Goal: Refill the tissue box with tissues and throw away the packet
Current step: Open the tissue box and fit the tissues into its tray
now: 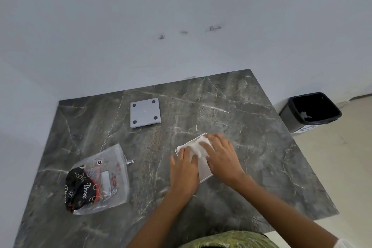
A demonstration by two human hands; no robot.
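Observation:
A white tissue box [204, 169] lies open on the dark marble table [251, 147], right of the middle. White tissues [196, 146] fill its top. My left hand [184, 171] lies flat on the tissues at the box's near left side. Pressing on them from the right is my right hand [222, 156], fingers spread over the far corner. The box's grey lid [145, 112], with round black pads at its corners, lies apart at the back of the table. A clear plastic packet [98, 179] with black and red print lies crumpled at the left.
A black waste bin [312, 111] with a bit of white scrap inside stands on the floor beyond the table's right edge. A white wall runs behind the table. Light floor tiles show at the right.

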